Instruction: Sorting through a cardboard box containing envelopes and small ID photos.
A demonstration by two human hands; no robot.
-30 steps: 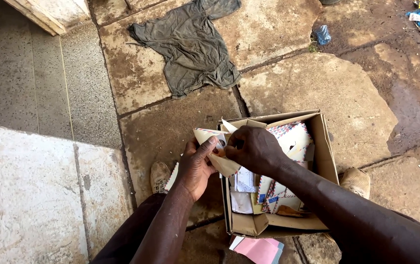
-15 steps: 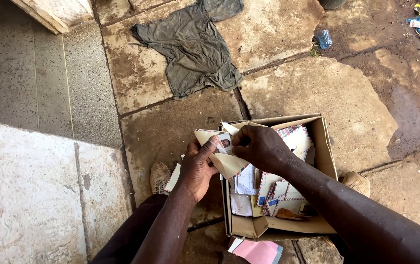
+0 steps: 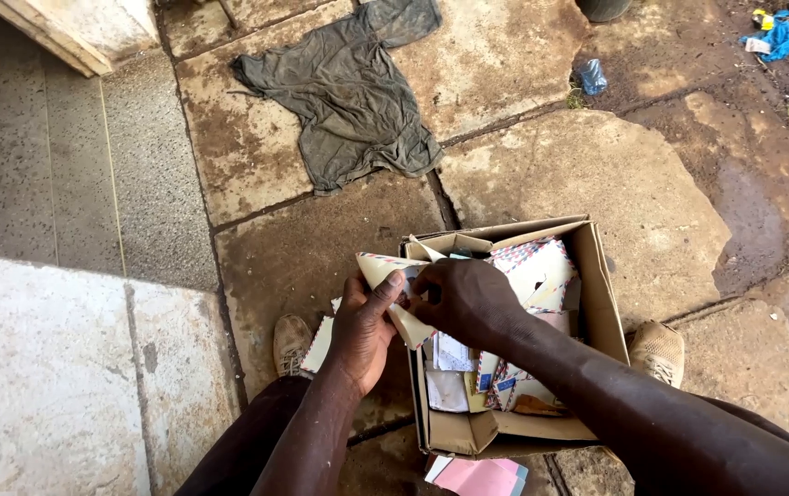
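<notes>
Over the left edge of the cardboard box [image 3: 597, 303], both hands grasp one cream envelope [image 3: 394, 276] with a red-and-blue striped border. The left hand [image 3: 362, 321] pinches it from below, thumb pressed on the paper; the right hand [image 3: 468, 298] closes its grip over the upper edge, fingers curled down onto it. The envelope sits between the two grips, partly folded, with one corner jutting up and to the left of them.

To handle the paper well, the person would likely do best to keep the left thumb firm as an anchor while the right fingers work the flap, so the thin sheet neither tears nor slips. Holding it over the box seems wise, since the ground looks damp and dirty.

Just right of the grips, the box holds a loose heap of similar envelopes [image 3: 532, 271]. Below the grips a pink paper [image 3: 477, 478] pokes out from under the box. A shoe [image 3: 292, 342] rests left of the left grip, another shoe [image 3: 656, 349] beyond the box.

Ground is rough, stained stone paving [image 3: 587, 184]. A grey shirt [image 3: 349, 92] lies spread well above the grips, with blue litter [image 3: 780, 37] far up to the right.
</notes>
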